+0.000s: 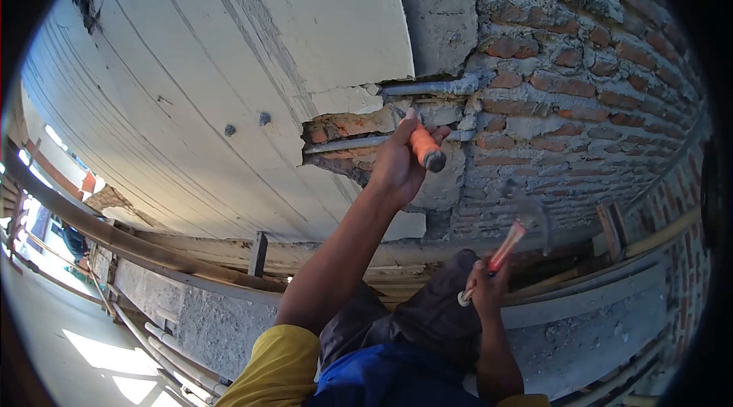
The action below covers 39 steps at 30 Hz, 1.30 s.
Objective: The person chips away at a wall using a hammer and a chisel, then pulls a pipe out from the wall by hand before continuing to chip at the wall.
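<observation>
Nearest the camera, the right hand point(486, 289) is clenched round the lower end of a red-handled hammer point(510, 240), whose head is raised and blurred (detail not legible). Above it, the left hand point(397, 166) has its fingers wrapped tight on an orange-handled chisel point(424, 146). The chisel tip is set against the wall, between the upper pipe point(427, 88) and the lower pipe point(343, 145). Beyond, the brick wall point(580, 86) stands bare to the right, and white plaster point(229, 63) covers the left. Assessment: a pocket around the pipes is opened and brick is exposed there. The ragged plaster edge and the mortar about the lower pipe appear unfinished.
</observation>
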### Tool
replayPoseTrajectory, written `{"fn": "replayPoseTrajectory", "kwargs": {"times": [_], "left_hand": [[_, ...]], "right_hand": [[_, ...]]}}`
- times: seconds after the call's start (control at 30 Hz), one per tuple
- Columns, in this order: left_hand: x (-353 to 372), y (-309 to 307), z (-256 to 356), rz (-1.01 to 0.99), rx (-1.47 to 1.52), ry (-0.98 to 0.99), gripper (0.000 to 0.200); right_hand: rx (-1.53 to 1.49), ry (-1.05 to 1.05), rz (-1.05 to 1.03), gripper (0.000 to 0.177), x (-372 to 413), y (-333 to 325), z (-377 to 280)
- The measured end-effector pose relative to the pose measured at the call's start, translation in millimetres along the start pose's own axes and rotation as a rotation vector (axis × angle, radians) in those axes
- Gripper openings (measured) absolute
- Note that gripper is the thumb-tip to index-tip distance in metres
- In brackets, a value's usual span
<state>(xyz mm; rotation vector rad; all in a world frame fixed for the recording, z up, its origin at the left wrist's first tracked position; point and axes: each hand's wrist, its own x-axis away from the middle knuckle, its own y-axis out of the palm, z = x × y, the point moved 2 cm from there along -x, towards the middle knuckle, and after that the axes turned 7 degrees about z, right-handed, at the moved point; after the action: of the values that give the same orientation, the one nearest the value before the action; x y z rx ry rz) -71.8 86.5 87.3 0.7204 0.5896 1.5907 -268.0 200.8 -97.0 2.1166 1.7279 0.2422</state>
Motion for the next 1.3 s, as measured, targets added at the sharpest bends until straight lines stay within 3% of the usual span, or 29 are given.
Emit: {"fn": "replayPoseTrajectory", "kwargs": {"times": [0.23, 0.3, 0.47, 0.57, 0.6, 0.67, 0.7, 0.8, 0.9, 1.0, 1.1, 1.2, 1.3], "left_hand": [[-37.1, 0.1, 17.2, 0.051, 0.162, -0.012, 0.026], [-42.1, 0.4, 17.3, 0.051, 0.205, -0.058, 0.022], [-49.9, 19.6, 25.8, 0.059, 0.419, -0.033, 0.019], [-52.5, 27.7, 31.1, 0.097, 0.505, -0.016, 0.017], [-54.9, 28.8, 31.6, 0.104, 0.518, -0.017, 0.017], [-59.5, 29.9, 30.3, 0.114, 0.555, -0.038, 0.018], [-63.8, 30.2, 31.0, 0.114, 0.582, -0.050, 0.018], [-67.0, 33.9, 34.3, 0.136, 0.608, -0.051, 0.018], [-68.5, 40.6, 35.1, 0.149, 0.618, -0.020, 0.017], [-69.5, 42.6, 34.4, 0.167, 0.618, -0.005, 0.017], [-72.1, 40.5, 32.7, 0.139, 0.623, -0.017, 0.017], [-69.2, 39.3, 26.2, 0.142, 0.612, -0.012, 0.017], [-66.8, 38.7, 23.2, 0.172, 0.605, -0.005, 0.017]], "right_hand": [[-0.057, -0.517, 0.047, 0.048, -8.9, 31.5, -123.4], [-0.077, -0.694, 0.144, 0.052, -4.1, 49.0, -161.3], [-0.295, -1.126, 0.124, 0.041, 13.7, 85.9, -215.7], [-0.148, -1.047, -0.066, 0.029, 6.6, 113.6, -188.1], [-0.092, -0.876, -0.005, 0.023, -9.4, 98.0, -135.7], [0.401, -0.565, -0.047, 0.015, -26.1, 101.4, -103.4], [0.828, -0.406, -0.155, 0.014, -29.8, 121.2, -121.1], [0.361, -0.192, 0.026, 0.013, -18.8, 121.1, -150.4], [-0.111, -0.623, 0.003, 0.012, -19.0, 131.8, -192.8], [-0.214, -0.883, 0.047, 0.013, -22.7, 147.4, -204.4], [0.545, -0.692, 0.024, 0.012, -54.8, 120.2, -132.2], [0.696, -0.299, -0.081, 0.012, -44.2, 129.0, -143.2], [0.378, -0.130, -0.021, 0.013, -19.8, 126.1, -155.0]]}}
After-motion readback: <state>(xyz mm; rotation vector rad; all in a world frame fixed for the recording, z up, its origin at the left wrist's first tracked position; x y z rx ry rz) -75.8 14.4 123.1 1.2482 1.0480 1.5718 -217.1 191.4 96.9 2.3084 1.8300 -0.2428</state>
